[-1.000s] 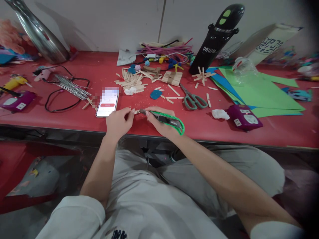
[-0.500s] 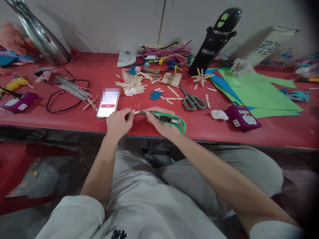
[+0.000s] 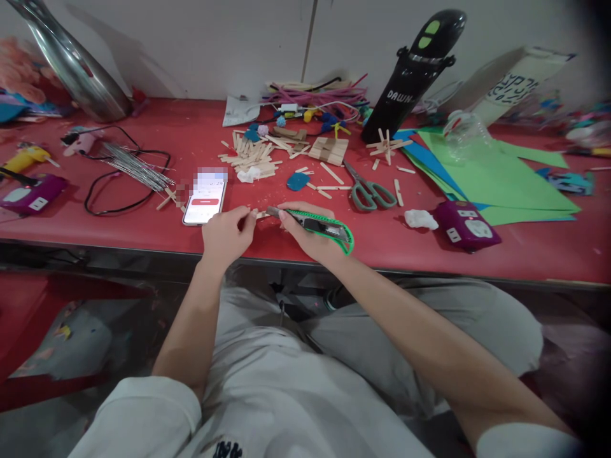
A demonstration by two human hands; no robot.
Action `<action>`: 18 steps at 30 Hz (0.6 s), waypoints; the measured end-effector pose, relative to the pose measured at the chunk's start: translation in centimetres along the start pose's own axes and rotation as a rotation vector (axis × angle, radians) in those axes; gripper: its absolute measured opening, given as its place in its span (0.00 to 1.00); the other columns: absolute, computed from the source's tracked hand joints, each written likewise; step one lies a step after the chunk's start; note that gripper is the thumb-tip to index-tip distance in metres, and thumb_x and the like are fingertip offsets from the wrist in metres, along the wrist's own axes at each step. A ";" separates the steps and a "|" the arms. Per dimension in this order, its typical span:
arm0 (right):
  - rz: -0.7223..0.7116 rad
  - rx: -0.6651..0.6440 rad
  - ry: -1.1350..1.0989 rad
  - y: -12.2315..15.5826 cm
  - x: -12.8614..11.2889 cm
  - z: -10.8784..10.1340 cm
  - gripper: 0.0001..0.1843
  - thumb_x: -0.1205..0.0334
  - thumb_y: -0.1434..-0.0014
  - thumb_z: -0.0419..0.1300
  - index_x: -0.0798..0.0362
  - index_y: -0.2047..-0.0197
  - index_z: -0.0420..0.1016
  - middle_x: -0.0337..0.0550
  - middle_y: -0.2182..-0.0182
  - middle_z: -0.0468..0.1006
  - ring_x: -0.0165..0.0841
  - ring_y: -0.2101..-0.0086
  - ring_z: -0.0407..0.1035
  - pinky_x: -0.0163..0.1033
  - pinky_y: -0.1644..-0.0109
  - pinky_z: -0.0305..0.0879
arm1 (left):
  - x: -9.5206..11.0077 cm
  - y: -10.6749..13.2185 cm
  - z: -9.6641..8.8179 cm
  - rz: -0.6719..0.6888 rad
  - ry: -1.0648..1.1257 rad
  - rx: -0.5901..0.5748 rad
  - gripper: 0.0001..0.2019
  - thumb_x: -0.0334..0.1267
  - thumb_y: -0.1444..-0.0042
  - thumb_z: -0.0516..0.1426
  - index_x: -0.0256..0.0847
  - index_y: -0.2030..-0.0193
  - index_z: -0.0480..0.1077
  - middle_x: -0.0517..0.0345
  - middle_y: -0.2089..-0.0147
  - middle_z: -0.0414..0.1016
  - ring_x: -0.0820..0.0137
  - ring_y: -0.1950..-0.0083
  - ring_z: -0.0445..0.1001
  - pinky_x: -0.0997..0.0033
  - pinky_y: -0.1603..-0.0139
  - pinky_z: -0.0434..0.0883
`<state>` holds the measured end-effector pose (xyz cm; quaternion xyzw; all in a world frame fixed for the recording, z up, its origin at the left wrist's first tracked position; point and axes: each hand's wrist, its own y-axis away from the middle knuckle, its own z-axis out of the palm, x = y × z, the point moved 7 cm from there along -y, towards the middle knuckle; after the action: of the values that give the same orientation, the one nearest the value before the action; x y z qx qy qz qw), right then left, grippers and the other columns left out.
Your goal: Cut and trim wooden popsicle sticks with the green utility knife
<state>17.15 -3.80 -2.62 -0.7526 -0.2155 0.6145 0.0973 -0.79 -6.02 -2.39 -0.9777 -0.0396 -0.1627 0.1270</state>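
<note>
We pinch a small wooden stick point(image 3: 262, 215) between the thumb and fingertips of our left hand point(image 3: 228, 234), its free end poking out toward our right fingers. Our right hand point(image 3: 310, 238) is curled around a green craft knife point(image 3: 324, 226), and its blade point(image 3: 273, 212) points leftward, out past our thumb, at that stick. Whether the edge touches the wood or only overlaps it in our view, we cannot tell.

The chief danger, as we judge it, is a slip: the blade faces our left fingertips, and so little stick shows between them that a hard push could carry the edge into the skin. A weak pinch on so thin a piece might also let it twist or snap. Both hands work close to the near edge of the red table point(image 3: 401, 242), so a cut-off bit could drop past it.

The phone point(image 3: 204, 202) lies just beyond our left knuckles, where a jerk of that hand might knock it. The scissors point(image 3: 370, 191) rest beyond our right fingers, off to the right, and a pile of sticks point(image 3: 251, 152) sits farther out, ahead of our left fingertips.
</note>
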 end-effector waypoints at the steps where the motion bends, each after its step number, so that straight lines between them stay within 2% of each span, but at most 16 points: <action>1: -0.008 0.000 0.007 0.0 0.0 0.1 0.17 0.46 0.38 0.63 0.51 0.59 0.81 0.45 0.66 0.85 0.37 0.67 0.81 0.41 0.59 0.79 | 0.0 0.0 0.0 0.000 0.000 0.000 0.18 0.49 0.33 0.49 0.44 0.65 0.74 0.54 0.70 0.77 0.64 0.67 0.72 0.67 0.70 0.52; 8: -0.068 0.059 0.032 0.1 0.4 0.0 0.16 0.47 0.38 0.62 0.51 0.61 0.82 0.44 0.66 0.85 0.35 0.68 0.80 0.40 0.58 0.78 | 0.1 0.0 -0.1 -0.001 0.004 -0.007 0.18 0.49 0.33 0.49 0.43 0.64 0.75 0.54 0.69 0.77 0.65 0.66 0.72 0.68 0.70 0.53; 12: -0.073 0.043 0.030 0.1 0.4 0.1 0.15 0.49 0.37 0.63 0.50 0.58 0.82 0.44 0.64 0.85 0.35 0.67 0.81 0.40 0.57 0.78 | 0.1 0.0 -0.1 -0.002 0.007 -0.005 0.18 0.48 0.33 0.49 0.43 0.66 0.75 0.55 0.70 0.76 0.66 0.67 0.71 0.68 0.70 0.53; 18: -0.077 0.034 0.019 0.1 0.1 0.0 0.13 0.50 0.38 0.63 0.51 0.60 0.81 0.44 0.67 0.85 0.35 0.68 0.80 0.40 0.58 0.78 | 0.0 0.0 0.0 -0.003 0.006 -0.003 0.18 0.49 0.33 0.49 0.43 0.65 0.75 0.55 0.70 0.77 0.65 0.67 0.72 0.68 0.70 0.53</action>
<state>17.16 -3.86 -2.72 -0.7480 -0.2326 0.6066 0.1358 -0.81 -6.04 -2.35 -0.9773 -0.0404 -0.1658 0.1253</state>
